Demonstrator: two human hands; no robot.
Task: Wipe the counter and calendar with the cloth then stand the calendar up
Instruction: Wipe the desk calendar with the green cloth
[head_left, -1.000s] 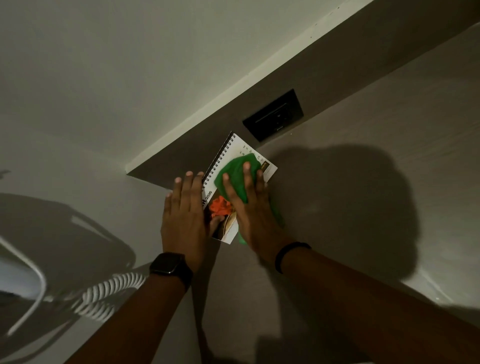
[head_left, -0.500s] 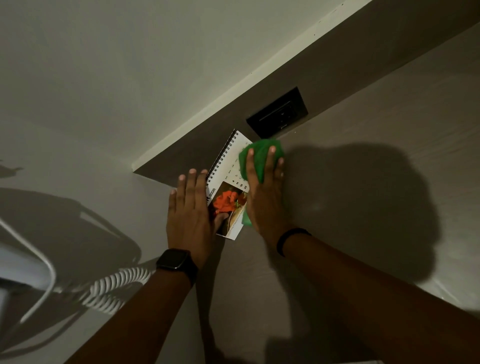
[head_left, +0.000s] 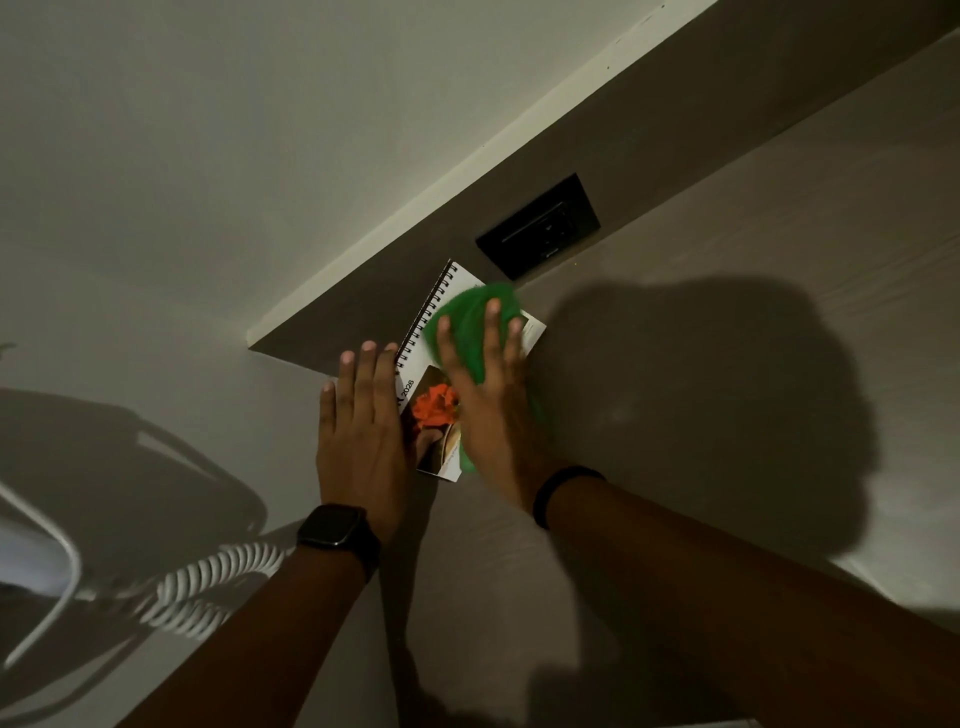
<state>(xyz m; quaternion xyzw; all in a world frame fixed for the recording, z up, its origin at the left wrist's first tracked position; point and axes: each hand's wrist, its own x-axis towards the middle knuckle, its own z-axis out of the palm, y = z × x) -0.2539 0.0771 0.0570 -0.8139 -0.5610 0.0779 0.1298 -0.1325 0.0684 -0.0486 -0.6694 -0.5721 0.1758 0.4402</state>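
A spiral-bound desk calendar (head_left: 415, 382) with an orange flower picture lies flat on the wooden counter (head_left: 727, 322), close to the dark back panel. My right hand (head_left: 488, 400) presses a green cloth (head_left: 467, 312) flat onto the calendar's upper part, fingers spread over the cloth. My left hand (head_left: 361, 426) lies flat at the calendar's left edge, thumb on the picture, holding it down. The cloth and my right hand hide most of the calendar's page.
A black wall socket (head_left: 540, 228) sits in the dark back panel just beyond the calendar. A white coiled cord (head_left: 208, 577) and a white curved object (head_left: 47, 571) lie at the lower left. My shadow falls on the counter to the right.
My right hand has slid the green cloth from the calendar's right edge back to the left, onto the page. My left hand has stayed at the left edge.
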